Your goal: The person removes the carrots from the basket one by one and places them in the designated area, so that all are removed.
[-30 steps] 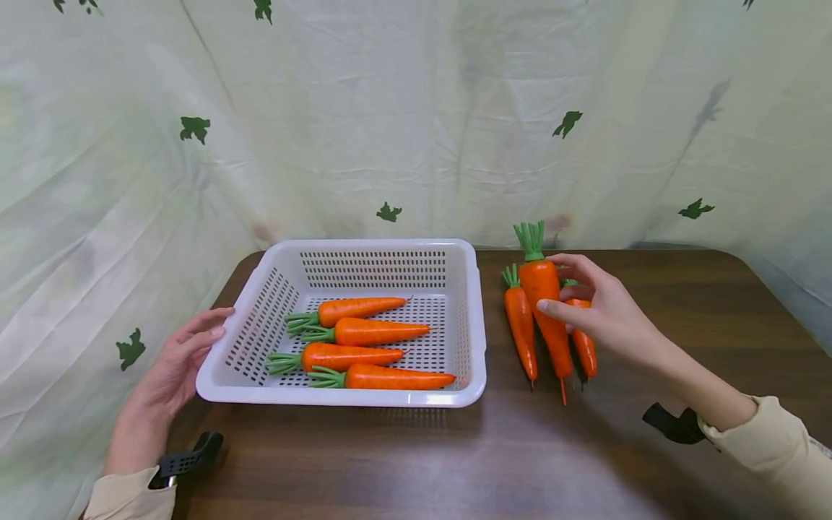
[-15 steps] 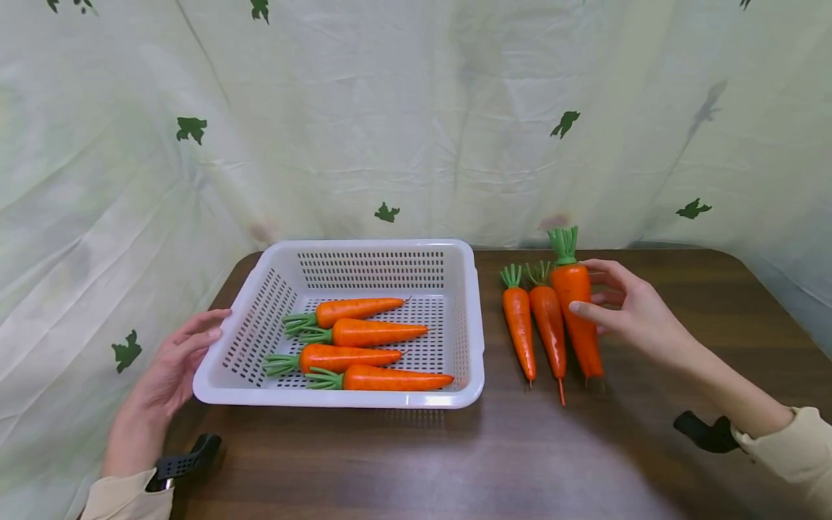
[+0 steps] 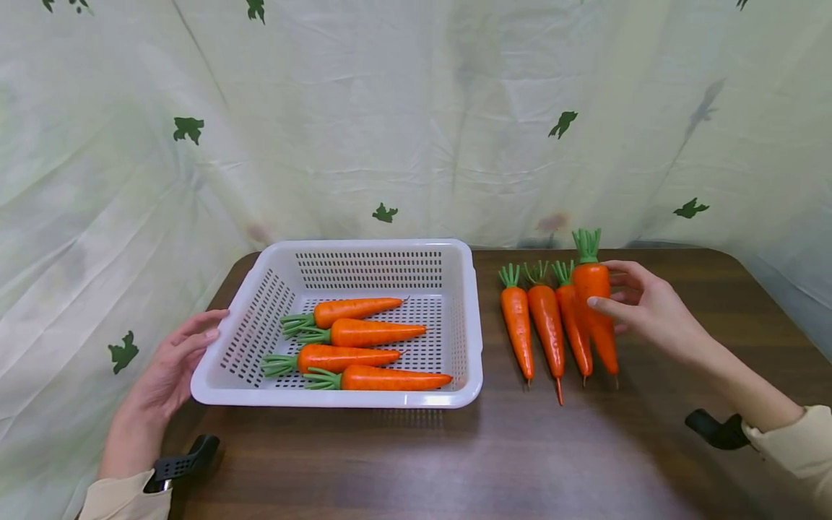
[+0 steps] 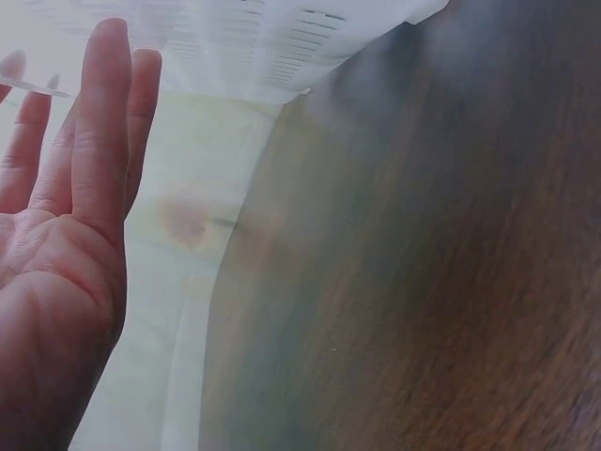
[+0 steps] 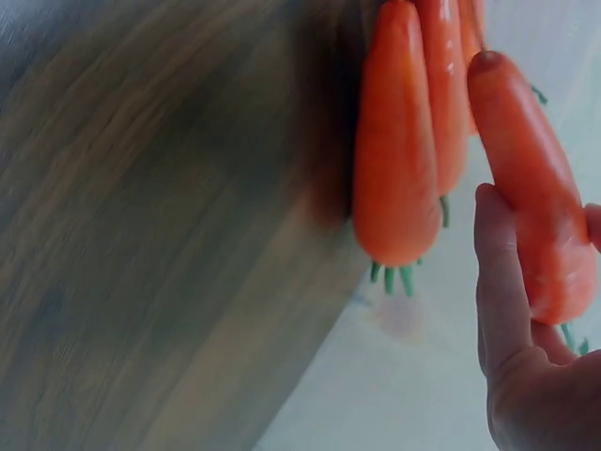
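1. The desk (image 3: 422,462) carried everything, its flat top letting the carrots lie without support.
2. The basket (image 3: 338,398) stood left; its walls likely penned in 4 loose carrots (image 3: 377,333), leaves pointing left.
3. On the right, 3 carrots (image 3: 548,325) lay side by side, leaves far, tips near, perhaps for neatness.
4. The left hand (image 3: 170,361), fingers nearly straight, touched the basket's left rim, perhaps to steady it.
5. The right hand (image 3: 653,307) pinched a single carrot (image 3: 601,328) by its thick upper part, probably for control, above the row's right end.
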Motion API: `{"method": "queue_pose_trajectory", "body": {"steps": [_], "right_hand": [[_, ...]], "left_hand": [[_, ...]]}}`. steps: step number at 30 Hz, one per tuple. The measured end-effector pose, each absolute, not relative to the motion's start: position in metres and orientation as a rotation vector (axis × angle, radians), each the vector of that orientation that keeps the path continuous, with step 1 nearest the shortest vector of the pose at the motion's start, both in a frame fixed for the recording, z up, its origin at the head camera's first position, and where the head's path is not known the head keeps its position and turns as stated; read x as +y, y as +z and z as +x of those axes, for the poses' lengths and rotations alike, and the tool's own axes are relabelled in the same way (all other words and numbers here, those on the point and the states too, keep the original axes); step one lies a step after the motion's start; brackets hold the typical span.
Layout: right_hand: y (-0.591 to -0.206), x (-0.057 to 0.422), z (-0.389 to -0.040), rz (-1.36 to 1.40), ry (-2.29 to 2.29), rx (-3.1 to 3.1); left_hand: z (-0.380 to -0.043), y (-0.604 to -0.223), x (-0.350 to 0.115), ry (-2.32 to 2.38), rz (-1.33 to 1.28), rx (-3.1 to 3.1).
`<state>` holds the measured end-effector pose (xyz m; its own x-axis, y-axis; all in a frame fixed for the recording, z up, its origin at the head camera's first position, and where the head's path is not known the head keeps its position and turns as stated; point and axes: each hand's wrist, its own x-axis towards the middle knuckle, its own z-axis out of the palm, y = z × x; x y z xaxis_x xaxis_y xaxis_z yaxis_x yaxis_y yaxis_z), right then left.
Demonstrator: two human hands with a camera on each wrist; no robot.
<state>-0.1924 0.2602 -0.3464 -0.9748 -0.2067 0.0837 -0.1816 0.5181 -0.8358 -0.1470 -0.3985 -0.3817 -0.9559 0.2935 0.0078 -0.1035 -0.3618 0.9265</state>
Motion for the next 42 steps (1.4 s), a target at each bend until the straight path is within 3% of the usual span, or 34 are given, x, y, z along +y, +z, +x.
{"method": "queue_pose_trajectory", "body": {"steps": [15,42], "right_hand": [[-0.359,0.284,-0.206,-0.164,-1.206,2.764],[-0.382,0.288,-0.222,-0.121,-1.107,2.710]], "left_hand": [[-0.147,-0.383,-0.400,2.380,0.253,1.644],[-0.148,-0.383,-0.400,2.338,0.239,1.744]]}}
